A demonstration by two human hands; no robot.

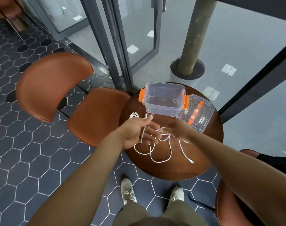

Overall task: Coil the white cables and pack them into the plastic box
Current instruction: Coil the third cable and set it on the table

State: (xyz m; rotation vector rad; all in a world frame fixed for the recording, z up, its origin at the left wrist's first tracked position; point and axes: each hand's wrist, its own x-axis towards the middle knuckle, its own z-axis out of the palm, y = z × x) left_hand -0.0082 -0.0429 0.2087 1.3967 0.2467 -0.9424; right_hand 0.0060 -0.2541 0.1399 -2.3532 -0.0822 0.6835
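Observation:
A white cable [161,156] hangs in loose loops over the round wooden table [207,144]. My left hand [135,132] grips one end of it, the strand running down across the palm. My right hand [176,129] pinches the same cable a little to the right. A second white cable [133,115] lies in a small coil on the table behind my left hand. The clear plastic box [163,99] with orange clips stands open at the table's far side. Its clear lid [196,112] lies beside it on the right.
A brown leather chair [57,88] stands left of the table, its seat touching the table edge. Another brown chair [228,206] is at the lower right. Glass doors and a potted trunk [188,69] are behind the table. My shoes stand on the hexagon-tiled floor.

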